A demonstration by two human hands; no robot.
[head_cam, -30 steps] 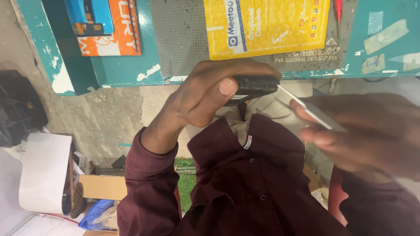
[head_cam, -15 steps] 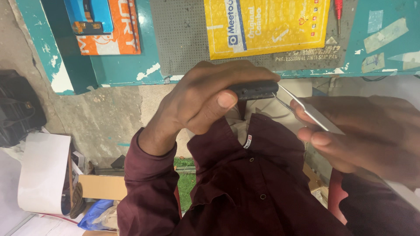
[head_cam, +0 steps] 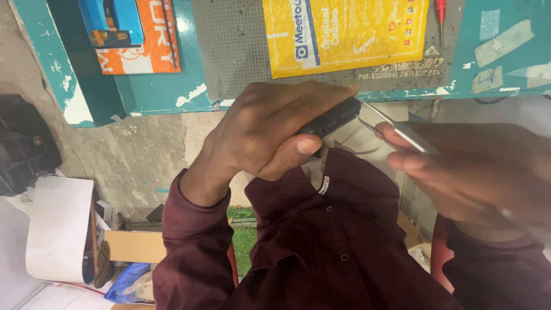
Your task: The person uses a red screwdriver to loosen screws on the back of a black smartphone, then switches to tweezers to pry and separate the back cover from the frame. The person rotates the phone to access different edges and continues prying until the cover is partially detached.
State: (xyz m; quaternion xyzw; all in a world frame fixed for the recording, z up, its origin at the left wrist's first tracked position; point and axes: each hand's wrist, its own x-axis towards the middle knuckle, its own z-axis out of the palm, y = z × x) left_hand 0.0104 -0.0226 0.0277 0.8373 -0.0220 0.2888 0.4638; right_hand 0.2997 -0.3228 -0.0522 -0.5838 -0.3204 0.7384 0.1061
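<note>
My left hand [head_cam: 270, 132] is curled around a small black device [head_cam: 336, 117], held up in front of my maroon shirt [head_cam: 321, 241]. The fingers cover most of the device and only its right end shows. My right hand [head_cam: 482, 172], blurred at the right, pinches a pair of thin metal tweezers [head_cam: 396, 127]. The tweezers' tips point left and meet the exposed end of the device.
A teal workbench [head_cam: 155, 95] runs along the top, carrying a grey perforated mat [head_cam: 235, 51], a yellow package [head_cam: 344, 34], an orange and blue box [head_cam: 132, 34] and a red screwdriver [head_cam: 441, 14]. A black bag [head_cam: 23, 149], white rolled sheet [head_cam: 57, 229] and cardboard [head_cam: 135, 247] lie lower left.
Both hands keep their grips. The tweezers have shifted slightly against the end of the device, and my left thumb has slid a little along it.
</note>
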